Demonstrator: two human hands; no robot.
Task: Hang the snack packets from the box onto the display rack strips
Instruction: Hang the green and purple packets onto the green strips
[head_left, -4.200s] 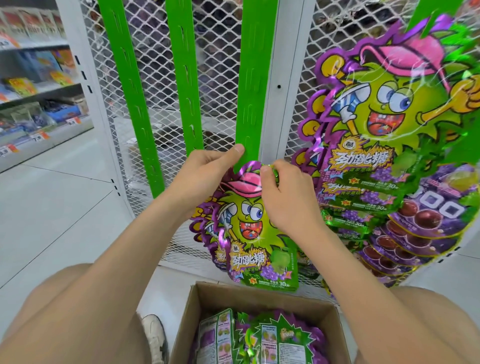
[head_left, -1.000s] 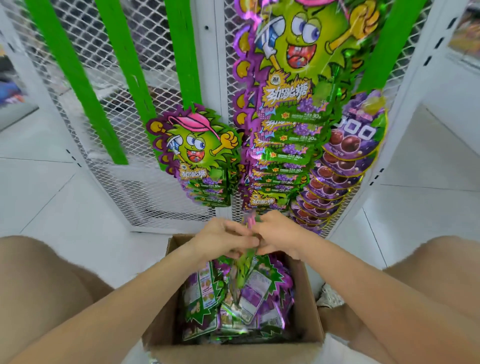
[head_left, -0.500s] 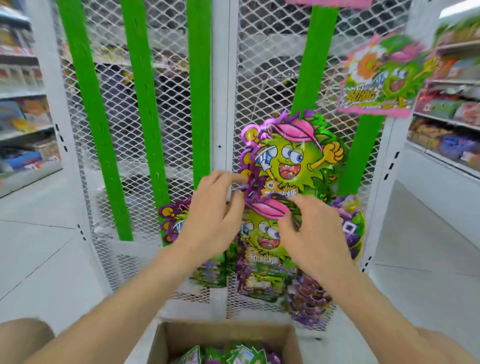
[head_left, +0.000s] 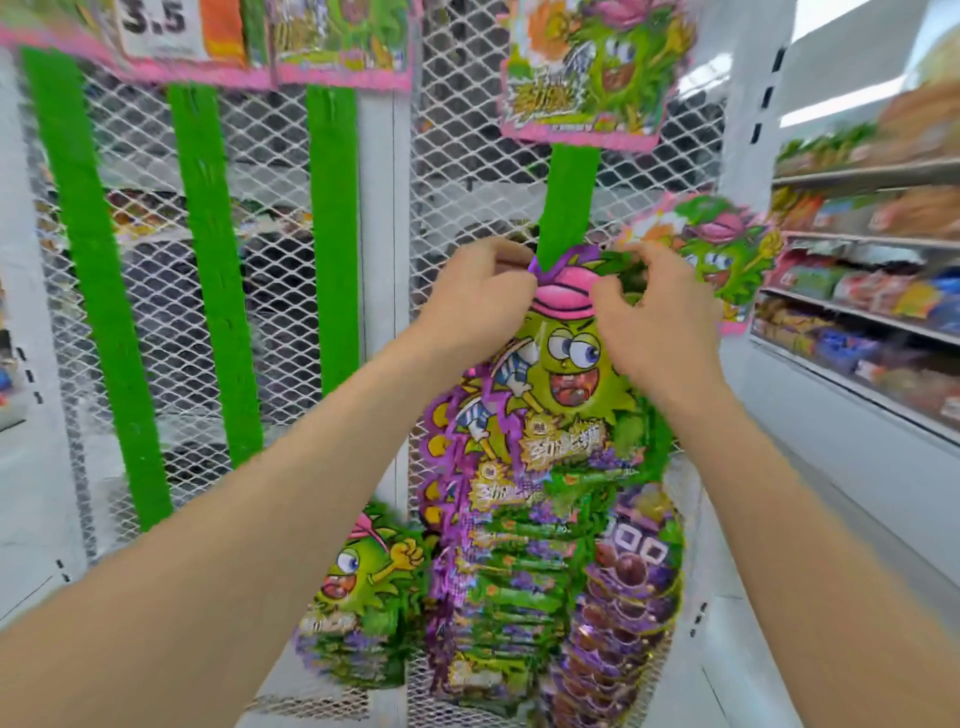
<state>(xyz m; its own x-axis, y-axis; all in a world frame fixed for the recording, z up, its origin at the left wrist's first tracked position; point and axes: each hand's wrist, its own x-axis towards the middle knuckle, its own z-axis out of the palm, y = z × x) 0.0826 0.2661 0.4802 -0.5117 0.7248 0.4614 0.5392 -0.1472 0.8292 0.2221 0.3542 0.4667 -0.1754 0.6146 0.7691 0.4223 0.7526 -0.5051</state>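
Item: we hold one snack packet (head_left: 567, 364) against the green strip (head_left: 567, 202), its pink-capped top at the strip's visible lower end, above the hung packets (head_left: 519, 577).
Left hand (head_left: 478, 297): fingers curled, pinching the packet's top left edge.
Right hand (head_left: 661, 323): fingers curled, pinching its top right edge.
Handling: we judge it light, thin and crinkly, probably slick; we take it by the top margin, not the filled body.
Surface: white mesh panel (head_left: 467, 156) with bare strips (head_left: 213, 270).
Room: shop aisle; stocked shelves (head_left: 872, 312) at right.

Bare strips (head_left: 208, 260) left of packets (head_left: 519, 545)
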